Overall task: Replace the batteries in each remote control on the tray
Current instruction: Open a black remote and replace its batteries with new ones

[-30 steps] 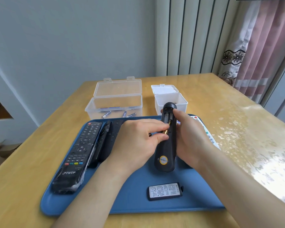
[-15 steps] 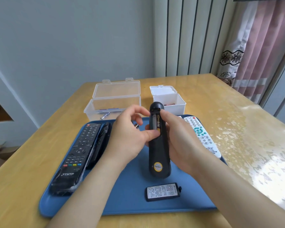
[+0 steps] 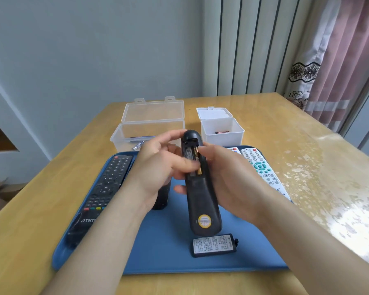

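On the table (image 3: 264, 128) sits a blue tray (image 3: 158, 256); above it the right hand (image 3: 228, 179) grips a black remote (image 3: 200, 199), back up, compartment open. The left hand (image 3: 158, 167) curls blurred fingers in at that compartment, gripping or just touching, I can't tell. The cover (image 3: 214, 245) lies on the tray just below, and a gold battery (image 3: 197, 160) sits inside the remote.

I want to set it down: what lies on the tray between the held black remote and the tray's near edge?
In the head view, the detached battery cover, label up, lies flat on the blue tray there.
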A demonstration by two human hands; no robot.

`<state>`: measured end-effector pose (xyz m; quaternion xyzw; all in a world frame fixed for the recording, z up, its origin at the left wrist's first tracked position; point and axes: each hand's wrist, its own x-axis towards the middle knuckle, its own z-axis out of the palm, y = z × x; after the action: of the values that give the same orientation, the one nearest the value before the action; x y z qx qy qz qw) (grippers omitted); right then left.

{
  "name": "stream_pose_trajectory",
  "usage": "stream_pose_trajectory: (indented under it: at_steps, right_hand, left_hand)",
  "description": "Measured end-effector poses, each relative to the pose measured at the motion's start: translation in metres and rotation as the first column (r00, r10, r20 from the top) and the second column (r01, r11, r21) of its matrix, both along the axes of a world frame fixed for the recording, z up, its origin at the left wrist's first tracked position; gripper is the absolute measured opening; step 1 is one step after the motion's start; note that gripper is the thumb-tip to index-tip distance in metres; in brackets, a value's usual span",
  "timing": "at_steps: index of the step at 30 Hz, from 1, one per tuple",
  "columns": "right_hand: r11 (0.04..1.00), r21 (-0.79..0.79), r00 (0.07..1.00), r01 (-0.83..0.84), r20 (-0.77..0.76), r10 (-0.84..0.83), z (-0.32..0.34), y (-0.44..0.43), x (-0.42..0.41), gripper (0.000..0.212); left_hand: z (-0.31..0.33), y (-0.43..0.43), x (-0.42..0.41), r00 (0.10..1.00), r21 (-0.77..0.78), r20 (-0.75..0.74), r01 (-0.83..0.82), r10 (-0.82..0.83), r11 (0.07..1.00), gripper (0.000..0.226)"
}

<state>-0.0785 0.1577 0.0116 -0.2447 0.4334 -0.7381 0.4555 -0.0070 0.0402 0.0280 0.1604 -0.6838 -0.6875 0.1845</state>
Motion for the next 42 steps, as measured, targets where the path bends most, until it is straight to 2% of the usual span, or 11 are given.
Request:
stream_pose_trajectory:
  at_steps: [4, 10, 13, 16, 18, 20, 23, 30, 32, 37, 42]
  right_hand:
    - [0.998, -0.011, 0.994, -0.057, -0.091, 0.056, 0.004, 0.005, 0.000, 0.038]
    - [0.995, 0.086, 0.943, 0.042, -0.333, -0.011, 0.004, 0.007, 0.001, 0.038]
    - [0.993, 0.070, 0.926, 0.100, -0.372, -0.067, 0.003, 0.005, 0.002, 0.039]
    - [0.985, 0.027, 0.948, 0.169, -0.276, -0.155, 0.004, 0.004, -0.001, 0.038]
    - [0.976, 0.037, 0.962, 0.215, -0.182, -0.205, 0.003, 0.005, -0.006, 0.035]
    - [0.970, 0.061, 0.967, 0.236, -0.111, -0.229, 0.000, 0.007, -0.012, 0.034]
    - [0.959, 0.092, 0.962, 0.268, -0.076, -0.261, -0.004, 0.007, -0.017, 0.032]
    - [0.945, 0.066, 0.944, 0.320, -0.105, -0.312, -0.011, 0.006, -0.018, 0.040]
    - [0.944, 0.064, 0.944, 0.323, -0.095, -0.316, -0.013, 0.005, -0.018, 0.042]
    - [0.964, 0.046, 0.963, 0.261, 0.058, -0.264, -0.010, 0.001, -0.018, 0.027]
    - [0.965, 0.023, 0.965, 0.261, -0.003, -0.261, -0.011, -0.002, -0.015, 0.035]
  left_hand:
    - [0.002, 0.002, 0.002, 0.993, 0.096, -0.073, -0.081, 0.088, 0.992, 0.023]
    - [-0.011, 0.005, -0.006, 0.973, -0.012, -0.143, -0.187, 0.183, 0.982, 0.007]
    - [-0.014, 0.006, -0.010, 0.978, 0.018, -0.127, -0.166, 0.167, 0.986, 0.011]
    - [-0.012, 0.000, -0.010, 0.995, 0.312, -0.089, -0.012, 0.042, 0.950, 0.038]
    - [-0.013, -0.005, -0.008, 0.994, 0.413, -0.106, 0.080, -0.040, 0.907, 0.054]
    - [-0.016, -0.007, -0.008, 0.992, 0.365, -0.095, 0.110, -0.081, 0.924, 0.057]
    - [-0.022, -0.005, -0.009, 0.999, 0.029, -0.033, -0.007, 0.008, 1.000, 0.045]
    - [-0.020, -0.001, -0.010, 0.986, -0.352, -0.141, -0.132, 0.087, 0.927, 0.035]
    - [-0.021, 0.001, -0.011, 0.981, -0.368, -0.158, -0.160, 0.108, 0.916, 0.032]
    - [-0.015, 0.004, -0.010, 0.948, -0.140, -0.250, -0.237, 0.197, 0.961, 0.014]
    - [-0.014, 0.009, -0.009, 0.925, -0.200, -0.322, -0.275, 0.202, 0.940, 0.018]
